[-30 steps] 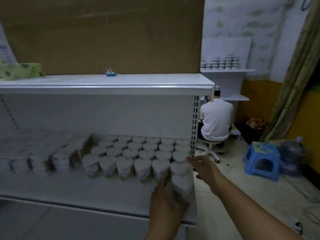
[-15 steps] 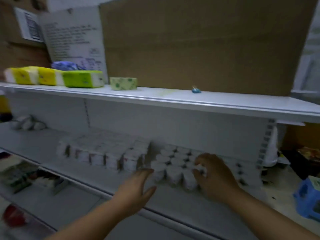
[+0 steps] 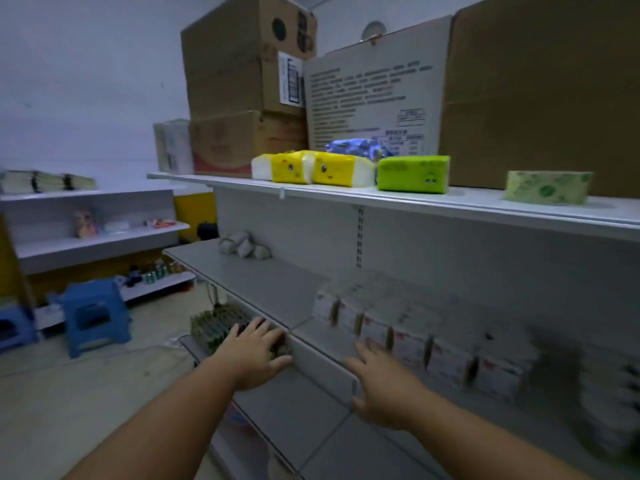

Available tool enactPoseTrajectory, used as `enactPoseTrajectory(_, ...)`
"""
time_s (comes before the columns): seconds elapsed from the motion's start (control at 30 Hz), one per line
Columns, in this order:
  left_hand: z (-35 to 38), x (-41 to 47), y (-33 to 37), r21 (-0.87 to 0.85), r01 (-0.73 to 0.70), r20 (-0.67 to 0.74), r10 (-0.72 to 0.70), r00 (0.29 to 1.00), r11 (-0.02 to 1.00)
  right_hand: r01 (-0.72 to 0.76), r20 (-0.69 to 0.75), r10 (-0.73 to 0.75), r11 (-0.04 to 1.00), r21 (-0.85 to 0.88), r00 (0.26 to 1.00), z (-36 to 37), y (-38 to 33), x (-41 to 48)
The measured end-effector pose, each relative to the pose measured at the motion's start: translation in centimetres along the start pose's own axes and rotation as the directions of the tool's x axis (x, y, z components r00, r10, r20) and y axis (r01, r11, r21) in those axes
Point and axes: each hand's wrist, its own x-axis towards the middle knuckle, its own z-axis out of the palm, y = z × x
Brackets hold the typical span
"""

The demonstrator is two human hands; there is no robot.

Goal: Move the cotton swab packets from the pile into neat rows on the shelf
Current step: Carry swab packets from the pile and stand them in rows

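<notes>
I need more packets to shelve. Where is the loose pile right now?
In the head view the loose pile lies at the far left end of the middle shelf, below and slightly left of the yellow tissue packs.

The yellow tissue packs (image 3: pixel 313 169) have white ends and cartoon faces. The bright green tissue pack (image 3: pixel 414 173) is plain; the pale green tissue pack (image 3: pixel 547 187) bears a darker print. The cardboard boxes (image 3: pixel 235 64) are brown, the stool (image 3: pixel 93 315) blue, the shelf (image 3: pixel 277 282) grey-white.

print covers the grey board (image 3: pixel 374 98) and a label (image 3: pixel 291 83) on the cardboard box (image 3: pixel 225 64), all too blurred to read.
</notes>
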Motion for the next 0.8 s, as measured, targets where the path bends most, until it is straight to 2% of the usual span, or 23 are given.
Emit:
enactPoseTrajectory(0.23, 0.9, 4.1, -6.7, -0.049, 0.025, 0.007, -0.024, 1.000, 0.999, 0.107, 0.013, -0.106, 0.993, -0.058, 0.994, 0.8, -3.4, 9.7)
enactPoseTrajectory(0.33, 1.5, 6.6, -9.7, -0.077, 0.034, 0.023, -0.032, 0.999, 0.996, 0.141, 0.007, -0.141, 0.990, -0.031, 0.990, 1.4, -3.8, 15.3)
enactPoseTrajectory(0.57, 0.2, 14.0, -17.9, -0.069, 0.106, 0.115, -0.098, 0.989, 0.992, 0.090, -0.099, -0.074, 0.981, 0.171, 0.992, 2.9, -3.9, 29.5)
enactPoseTrajectory(0.63, -0.4, 15.9, -20.4, -0.136, 0.120, 0.102, -0.107, 0.989, 0.983, 0.076, -0.113, -0.051, 0.971, 0.226, 0.992, 3.2, -4.0, 33.5)
enactPoseTrajectory(0.7, -0.7, 17.2, -23.0, -0.170, 0.111, 0.077, -0.099, 0.992, 0.979, 0.058, -0.129, -0.026, 0.966, 0.253, 0.991, 3.8, -4.4, 36.9)
enactPoseTrajectory(0.8, 0.0, 18.9, -27.3, -0.086, 0.093, 0.118, -0.083, 0.990, 0.992, 0.024, -0.128, 0.006, 0.973, 0.228, 0.992, 5.0, -5.2, 40.7)
